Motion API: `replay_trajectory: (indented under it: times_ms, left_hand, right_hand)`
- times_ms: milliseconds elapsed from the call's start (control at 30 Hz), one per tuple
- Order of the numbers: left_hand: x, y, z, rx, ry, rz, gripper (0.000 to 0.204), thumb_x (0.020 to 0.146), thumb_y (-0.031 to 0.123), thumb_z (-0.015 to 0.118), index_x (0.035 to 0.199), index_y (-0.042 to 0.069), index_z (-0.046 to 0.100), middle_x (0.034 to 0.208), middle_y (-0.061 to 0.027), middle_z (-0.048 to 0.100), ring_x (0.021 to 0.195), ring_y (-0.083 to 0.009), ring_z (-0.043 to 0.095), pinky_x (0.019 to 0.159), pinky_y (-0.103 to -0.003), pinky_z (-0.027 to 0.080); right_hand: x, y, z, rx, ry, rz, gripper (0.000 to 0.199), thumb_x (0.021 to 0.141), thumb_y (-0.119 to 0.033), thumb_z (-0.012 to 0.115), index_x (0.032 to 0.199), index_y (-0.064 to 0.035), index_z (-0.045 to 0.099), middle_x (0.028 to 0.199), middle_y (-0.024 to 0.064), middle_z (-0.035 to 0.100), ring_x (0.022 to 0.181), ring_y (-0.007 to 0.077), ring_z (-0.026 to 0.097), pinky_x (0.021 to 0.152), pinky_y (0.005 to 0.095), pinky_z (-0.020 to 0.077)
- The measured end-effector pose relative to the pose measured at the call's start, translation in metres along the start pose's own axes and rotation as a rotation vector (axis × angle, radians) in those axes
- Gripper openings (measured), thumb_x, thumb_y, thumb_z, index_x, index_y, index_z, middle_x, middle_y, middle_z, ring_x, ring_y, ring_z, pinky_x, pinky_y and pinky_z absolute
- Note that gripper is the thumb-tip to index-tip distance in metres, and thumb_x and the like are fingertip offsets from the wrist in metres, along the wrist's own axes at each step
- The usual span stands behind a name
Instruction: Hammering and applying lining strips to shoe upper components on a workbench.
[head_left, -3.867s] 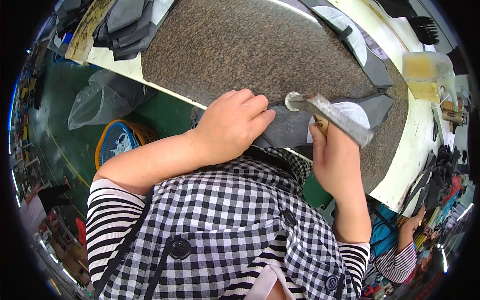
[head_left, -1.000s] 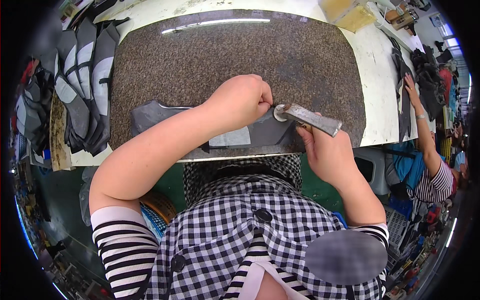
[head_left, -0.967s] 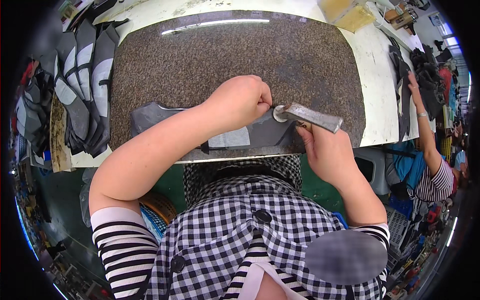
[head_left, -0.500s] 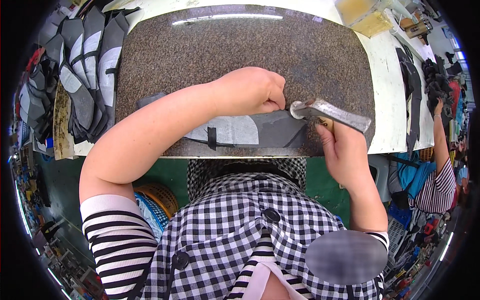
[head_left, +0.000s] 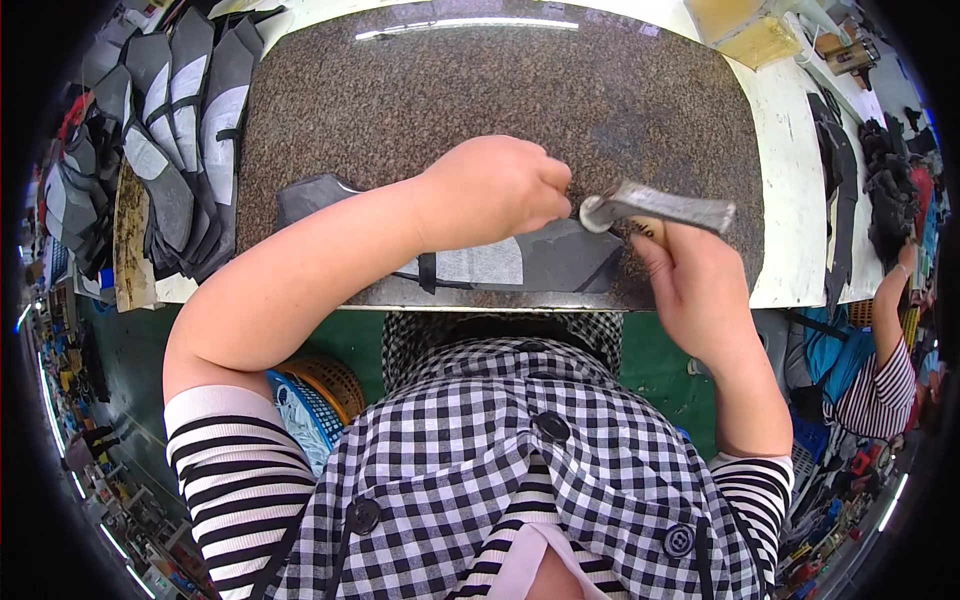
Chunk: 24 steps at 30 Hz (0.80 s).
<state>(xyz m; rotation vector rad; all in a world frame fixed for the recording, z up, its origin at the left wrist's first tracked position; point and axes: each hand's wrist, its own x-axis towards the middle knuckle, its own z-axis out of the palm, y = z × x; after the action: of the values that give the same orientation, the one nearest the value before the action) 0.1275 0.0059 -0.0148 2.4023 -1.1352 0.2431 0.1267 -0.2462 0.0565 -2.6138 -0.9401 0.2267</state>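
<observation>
A flat dark grey material piece (head_left: 570, 258) with a pale grey panel and a short black strap lies along the near edge of the speckled brown slab (head_left: 480, 100). My left hand (head_left: 495, 190) is closed, its fingertips pinched at the piece's upper edge; the exact grip is partly hidden. In my right hand (head_left: 695, 290) is a hammer (head_left: 670, 208), gripped by its wooden handle. The round face of the hammer is just right of my left fingertips, over or close to the piece's upper edge. My left forearm covers part of the piece.
Stacked grey pieces with pale panels (head_left: 185, 140) lie on the left of the white table (head_left: 790, 190). A yellowish block (head_left: 745, 30) sits at the back right. Dark pieces (head_left: 832, 190) hang along the right edge. Below left are baskets (head_left: 330, 390). Another person's arm (head_left: 890, 300) shows at far right.
The hammer has tilted a little, its tail end now higher. More of the piece's curved left end shows past my forearm. The whole view has shifted slightly.
</observation>
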Motion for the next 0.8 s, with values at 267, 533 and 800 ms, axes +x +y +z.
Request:
replay_trajectory:
  times_ms: [267,533,800]
  left_hand:
    - [-0.010,0.017,0.007,0.029,0.097,-0.206,0.022,0.074,0.016,0.069,0.094,0.010,0.071,0.085,-0.0015,0.057,0.079,-0.0208,0.058,0.070,-0.034,0.050]
    - [-0.008,0.040,0.006,0.099,0.113,-0.395,0.016,0.073,0.012,0.071,0.088,0.008,0.068,0.083,-0.0054,0.060,0.081,-0.0262,0.060,0.072,-0.039,0.051]
    - [-0.018,0.051,0.004,0.193,0.053,-0.357,0.012,0.072,0.011,0.068,0.084,0.009,0.067,0.085,-0.0054,0.060,0.082,-0.0229,0.060,0.067,-0.035,0.052]
  right_hand:
    - [-0.001,0.000,0.010,-0.050,-0.022,0.014,0.018,0.093,-0.017,0.058,0.104,-0.0043,0.063,0.089,0.0176,0.066,0.079,0.0386,0.065,0.066,0.0480,0.0523]
    - [0.003,-0.004,0.011,-0.025,-0.026,-0.017,0.016,0.092,-0.016,0.059,0.103,-0.0049,0.064,0.092,0.0177,0.067,0.080,0.0387,0.065,0.067,0.0476,0.0521]
    - [0.004,-0.006,0.015,0.005,0.030,-0.088,0.016,0.092,-0.015,0.059,0.103,-0.0036,0.063,0.095,0.0199,0.066,0.081,0.0382,0.065,0.066,0.0467,0.0521]
